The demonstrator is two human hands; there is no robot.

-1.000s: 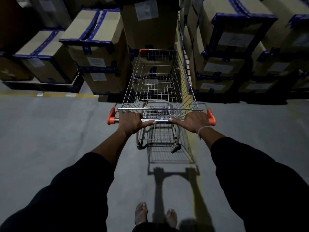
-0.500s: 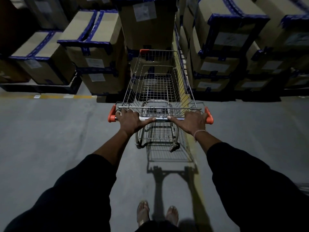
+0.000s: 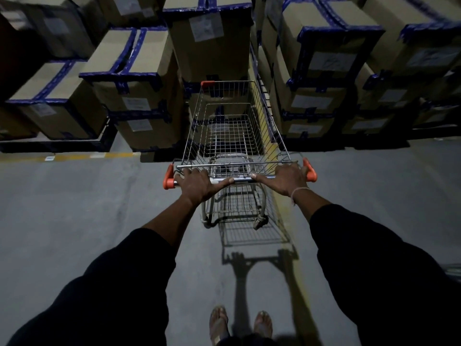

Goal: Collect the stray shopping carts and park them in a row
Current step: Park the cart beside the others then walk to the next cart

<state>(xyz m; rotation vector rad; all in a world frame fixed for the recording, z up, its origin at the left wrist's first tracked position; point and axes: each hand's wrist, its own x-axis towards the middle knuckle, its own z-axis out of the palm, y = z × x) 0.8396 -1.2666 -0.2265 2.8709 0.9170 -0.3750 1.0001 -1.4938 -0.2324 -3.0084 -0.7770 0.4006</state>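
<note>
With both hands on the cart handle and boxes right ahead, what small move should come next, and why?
Probably a halt or a slight turn: the left hand and right hand grip the handle of the shopping cart, whose front already sits close against the stacked cardboard boxes. No other carts show, so the direction is unclear.

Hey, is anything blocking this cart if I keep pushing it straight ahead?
Yes. Stacked cardboard boxes stand directly ahead of the shopping cart, whose front end is close against them. More stacks flank it on both sides. Both the left hand and right hand grip the handle.
</note>
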